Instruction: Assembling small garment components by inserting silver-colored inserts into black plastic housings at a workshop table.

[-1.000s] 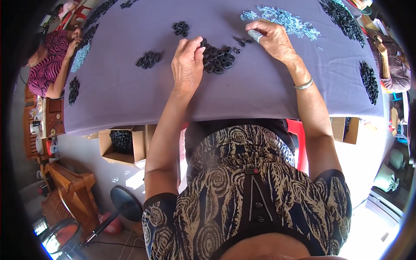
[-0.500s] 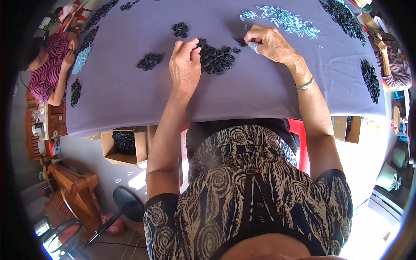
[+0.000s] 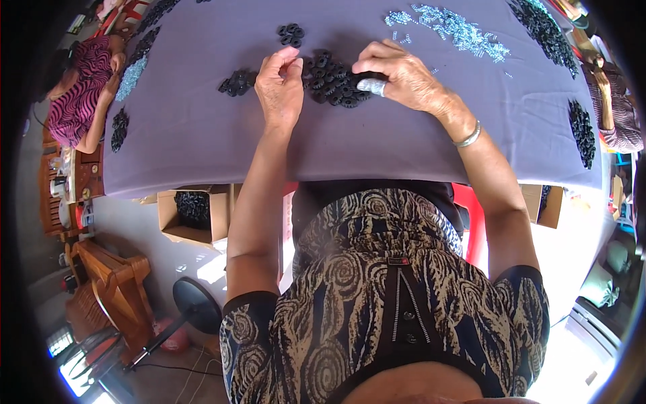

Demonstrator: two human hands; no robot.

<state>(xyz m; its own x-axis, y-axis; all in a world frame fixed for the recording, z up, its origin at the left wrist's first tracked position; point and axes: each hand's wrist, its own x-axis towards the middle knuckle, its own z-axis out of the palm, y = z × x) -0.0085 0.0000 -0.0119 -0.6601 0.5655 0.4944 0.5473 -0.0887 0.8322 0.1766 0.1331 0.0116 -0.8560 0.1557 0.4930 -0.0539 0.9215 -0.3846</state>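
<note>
A pile of small black ring-shaped parts lies on the cloth between my hands. My left hand is at the pile's left side, thumb and fingertips pinched together. Whatever is in that pinch, if anything, is hidden. Over the right edge of the pile is my right hand, fingers curled and closed; its thumb wears a silvery-grey wrap. Its fingertips meet the black parts, and what they grip cannot be made out. Smaller black clusters sit beside my left hand and beyond it.
Pale-blue spring-like pieces are scattered at the far right of the purple-grey tablecloth. Black heaps line the table's sides. Co-workers sit at left and right. A cardboard box stands below the table edge.
My right hand has moved left, from beside the springs onto the pile's right edge. My left hand has drawn slightly left, still pinched. A few springs now lie apart from their heap.
</note>
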